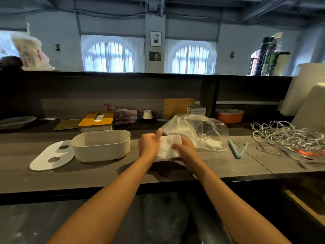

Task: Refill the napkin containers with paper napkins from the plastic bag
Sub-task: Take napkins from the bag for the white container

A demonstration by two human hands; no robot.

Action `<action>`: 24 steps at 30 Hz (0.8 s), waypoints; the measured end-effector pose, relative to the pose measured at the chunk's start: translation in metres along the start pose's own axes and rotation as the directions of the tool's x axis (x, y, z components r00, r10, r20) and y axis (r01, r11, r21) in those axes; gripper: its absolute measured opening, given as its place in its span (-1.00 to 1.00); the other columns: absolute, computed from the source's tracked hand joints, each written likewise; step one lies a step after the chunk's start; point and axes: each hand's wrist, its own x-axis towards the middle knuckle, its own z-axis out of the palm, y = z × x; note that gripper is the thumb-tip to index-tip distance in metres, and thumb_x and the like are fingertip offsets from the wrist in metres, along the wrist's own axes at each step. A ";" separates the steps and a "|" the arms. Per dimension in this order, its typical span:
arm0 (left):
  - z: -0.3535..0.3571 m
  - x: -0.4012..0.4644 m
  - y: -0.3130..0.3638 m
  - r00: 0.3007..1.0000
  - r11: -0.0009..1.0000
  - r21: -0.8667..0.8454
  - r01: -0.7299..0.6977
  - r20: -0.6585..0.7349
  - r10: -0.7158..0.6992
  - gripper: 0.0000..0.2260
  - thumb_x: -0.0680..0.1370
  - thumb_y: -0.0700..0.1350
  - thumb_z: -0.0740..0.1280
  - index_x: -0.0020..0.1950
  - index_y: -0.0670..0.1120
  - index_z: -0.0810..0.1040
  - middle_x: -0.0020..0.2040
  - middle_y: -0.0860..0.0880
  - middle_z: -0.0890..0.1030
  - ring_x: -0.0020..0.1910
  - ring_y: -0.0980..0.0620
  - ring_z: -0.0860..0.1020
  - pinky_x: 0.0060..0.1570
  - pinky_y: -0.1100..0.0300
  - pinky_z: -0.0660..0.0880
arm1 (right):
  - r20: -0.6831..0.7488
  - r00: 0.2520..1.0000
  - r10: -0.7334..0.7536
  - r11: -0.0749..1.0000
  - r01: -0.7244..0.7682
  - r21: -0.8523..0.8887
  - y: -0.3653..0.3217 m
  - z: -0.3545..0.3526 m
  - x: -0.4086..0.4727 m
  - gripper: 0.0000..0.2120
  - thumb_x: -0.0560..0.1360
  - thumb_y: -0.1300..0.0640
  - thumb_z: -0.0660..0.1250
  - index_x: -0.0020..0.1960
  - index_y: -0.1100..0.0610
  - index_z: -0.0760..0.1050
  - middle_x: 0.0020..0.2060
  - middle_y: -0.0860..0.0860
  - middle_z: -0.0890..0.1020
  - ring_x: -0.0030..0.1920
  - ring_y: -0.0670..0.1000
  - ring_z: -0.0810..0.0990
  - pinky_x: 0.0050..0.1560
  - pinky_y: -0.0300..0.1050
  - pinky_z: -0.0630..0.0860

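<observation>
Over counter [123, 173], between bag [198, 131] and open container [102, 145] | gripping napkin stack [168, 147] with left hand [149, 145] and right hand [184, 150], both closed | handling soft, light, floppy; pinching stack edges, likely safest.

Both forearms are extended to frame centre; left hand [149, 145] is closed w/ thumb raised, right hand [184, 152] is curled, fingers bent inward.

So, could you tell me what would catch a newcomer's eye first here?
Both hands, left hand and right hand, hold a stack of white paper napkins at the counter's middle. Left of them stands an open, empty white container, its lid flat beside it; behind the hands lies the crumpled clear plastic bag.
</observation>
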 end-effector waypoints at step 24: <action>0.074 -0.018 0.024 0.881 0.910 -0.198 0.365 0.390 -0.269 -0.54 0.62 0.17 0.23 0.38 -0.10 0.43 0.19 -0.14 0.58 0.12 -0.13 0.58 0.14 -0.02 0.56 | -0.258 0.963 0.076 0.997 -0.069 0.039 -0.011 -0.044 0.009 -0.82 0.62 0.22 0.13 0.10 0.14 0.49 0.12 0.19 0.57 -0.06 0.02 0.54 -0.09 -0.11 0.48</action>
